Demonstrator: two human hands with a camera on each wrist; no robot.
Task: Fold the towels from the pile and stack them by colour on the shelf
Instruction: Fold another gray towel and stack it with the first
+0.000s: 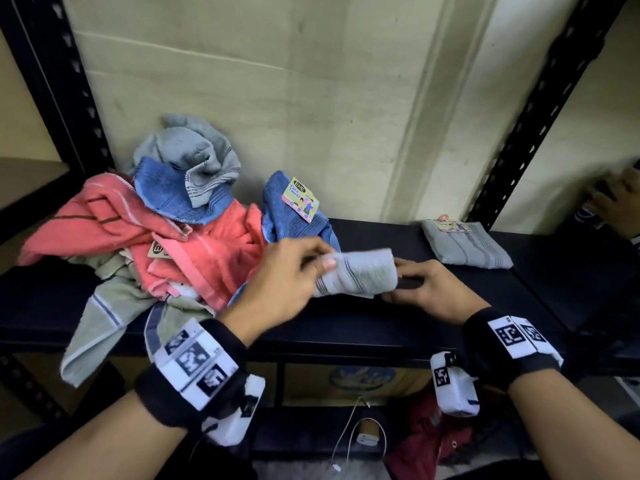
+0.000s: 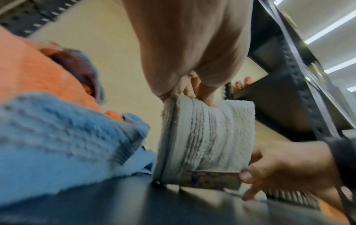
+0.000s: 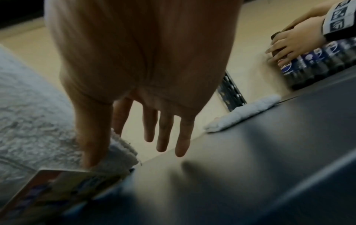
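Observation:
A small folded grey towel (image 1: 360,273) (image 2: 208,137) (image 3: 29,114) hangs just above the black shelf (image 1: 381,327), held between both hands. My left hand (image 1: 323,265) (image 2: 200,92) pinches its left end. My right hand (image 1: 398,284) (image 3: 104,137) pinches the other end between thumb and forefinger, its other fingers straight. A paper label (image 3: 57,187) hangs from the towel. The unfolded pile (image 1: 166,237) of salmon, blue, grey and green towels lies at the left. A blue labelled towel (image 1: 291,209) sits behind my hands. One folded grey towel (image 1: 467,247) (image 3: 246,115) rests on the shelf at right.
Black perforated uprights (image 1: 540,109) frame the shelf against a cream wall. Another person's hand (image 1: 616,202) handles cola bottles (image 3: 308,67) on the neighbouring shelf, far right. A green towel (image 1: 100,323) droops over the front edge. Below are a cardboard box (image 1: 360,379) and a white cable (image 1: 349,431).

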